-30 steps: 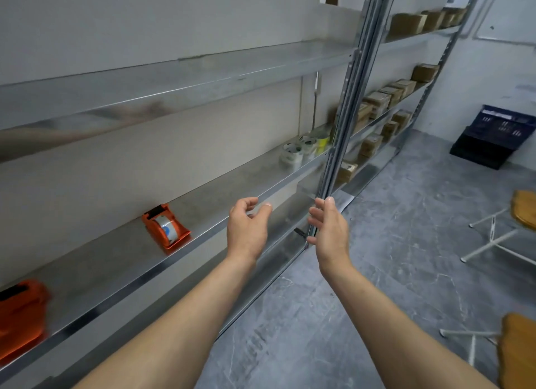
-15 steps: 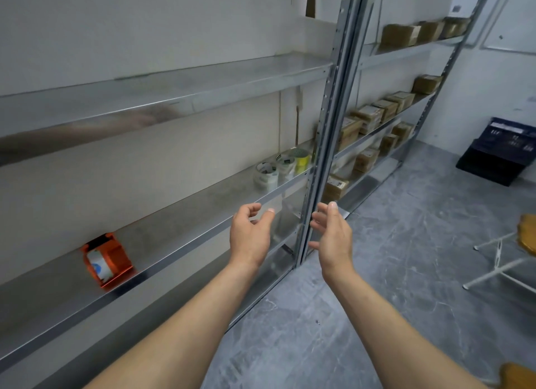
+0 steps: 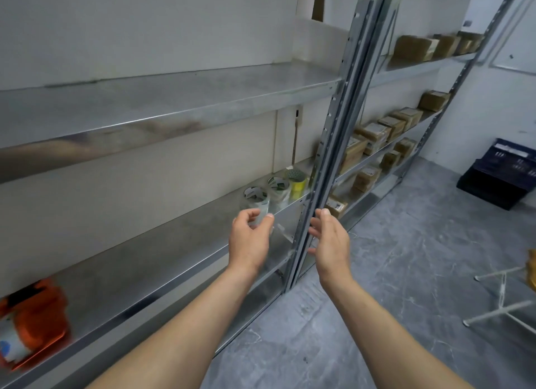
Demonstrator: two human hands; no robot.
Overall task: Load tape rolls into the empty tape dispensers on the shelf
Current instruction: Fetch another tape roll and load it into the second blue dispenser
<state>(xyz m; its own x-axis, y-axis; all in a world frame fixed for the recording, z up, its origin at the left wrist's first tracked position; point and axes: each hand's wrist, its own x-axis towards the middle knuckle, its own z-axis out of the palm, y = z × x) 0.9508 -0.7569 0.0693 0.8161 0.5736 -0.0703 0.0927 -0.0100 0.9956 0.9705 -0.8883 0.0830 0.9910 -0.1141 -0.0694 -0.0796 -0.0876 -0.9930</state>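
Observation:
Three tape rolls stand in a row at the right end of the metal shelf (image 3: pixel 162 261): a clear one (image 3: pixel 256 198) nearest, another clear one (image 3: pixel 280 187) behind it, and a yellow one (image 3: pixel 298 182) farthest. My left hand (image 3: pixel 249 237) hovers just in front of the nearest roll with fingers loosely curved, holding nothing. My right hand (image 3: pixel 330 237) is raised beside the shelf's upright post (image 3: pixel 327 145), fingers relaxed and empty. An orange tape dispenser (image 3: pixel 32 322) with a roll in it sits blurred at the shelf's far left.
An upper shelf (image 3: pixel 174 98) runs overhead. Past the post, further shelves carry several brown boxes (image 3: pixel 374 133). A dark blue crate (image 3: pixel 501 176) lies on the grey floor at right, and white furniture legs (image 3: pixel 501 295) stand at the right edge.
The view has shifted right along the shelf. The tape rolls are now closer to my left hand, and the orange dispenser has slid toward the left edge. Both hands stay empty.

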